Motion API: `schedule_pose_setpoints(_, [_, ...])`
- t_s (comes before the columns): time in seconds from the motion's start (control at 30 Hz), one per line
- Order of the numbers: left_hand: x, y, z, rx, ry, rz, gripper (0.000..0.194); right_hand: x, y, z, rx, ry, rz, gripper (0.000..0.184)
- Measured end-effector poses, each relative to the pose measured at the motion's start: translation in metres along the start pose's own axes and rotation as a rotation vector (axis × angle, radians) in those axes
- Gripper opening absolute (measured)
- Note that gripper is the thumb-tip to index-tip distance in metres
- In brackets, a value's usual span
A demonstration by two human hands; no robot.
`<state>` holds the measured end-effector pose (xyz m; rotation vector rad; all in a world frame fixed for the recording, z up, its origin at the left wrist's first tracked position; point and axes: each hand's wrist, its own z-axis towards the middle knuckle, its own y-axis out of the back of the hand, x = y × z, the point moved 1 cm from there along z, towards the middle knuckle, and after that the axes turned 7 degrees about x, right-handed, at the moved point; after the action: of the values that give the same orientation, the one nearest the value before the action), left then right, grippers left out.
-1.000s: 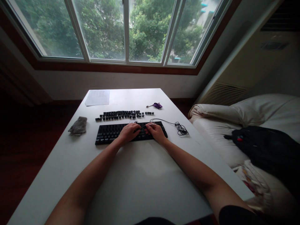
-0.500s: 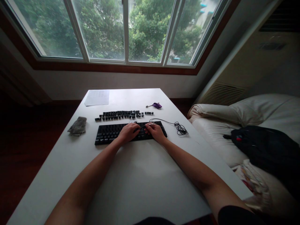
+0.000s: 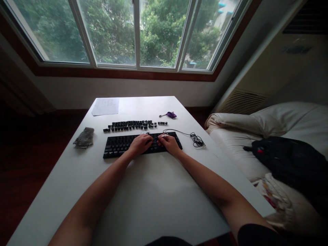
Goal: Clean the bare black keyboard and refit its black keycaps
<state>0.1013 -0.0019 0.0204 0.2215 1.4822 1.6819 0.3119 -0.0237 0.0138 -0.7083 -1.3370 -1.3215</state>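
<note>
A black keyboard [image 3: 119, 145] lies across the white table in front of me. Over its right half, my left hand [image 3: 140, 144] is closed, fingertips bunched together; what they pinch, if anything, is too small to make out. Just right of it my right hand [image 3: 169, 142] grips a thin shiny metal tool [image 3: 164, 135], its narrow end pointing toward my left fingertips. Behind the keyboard, loose black keycaps [image 3: 128, 125] stand in rows. Part of the keyboard under both hands is hidden.
A grey cloth [image 3: 84, 137] lies at the left, with a paper sheet [image 3: 105, 106] at the far left. A purple-handled brush [image 3: 171, 115] rests behind the keycaps. The coiled cable [image 3: 197, 140] is right of the keyboard. Beside the table, a sofa [image 3: 230, 150] carries a dark bag [image 3: 289, 157].
Both hands stay at the same spot over the keyboard, with at most a very slight shift of the fingers. The view has tilted slightly; nothing else has visibly moved.
</note>
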Motion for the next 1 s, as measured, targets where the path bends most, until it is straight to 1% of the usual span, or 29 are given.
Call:
schedule_pose_setpoints(0.5, [-0.0003,0.0004,0.0007,0.009,0.008,-0.008,0.016,0.0012,0.002,0.0009,0.04,-0.015,0.009,0.046])
schedule_pose_setpoints(0.77, [-0.001,0.0003,0.0012,0.006,-0.008,0.001,0.017,-0.0001,0.0023,0.0004,0.046,0.008,-0.016,0.043])
schedule_pose_setpoints(1.0, [-0.0016,0.0005,0.0014,0.005,-0.004,-0.005,0.017,0.002,0.0029,0.0005,0.032,0.014,-0.062,0.045])
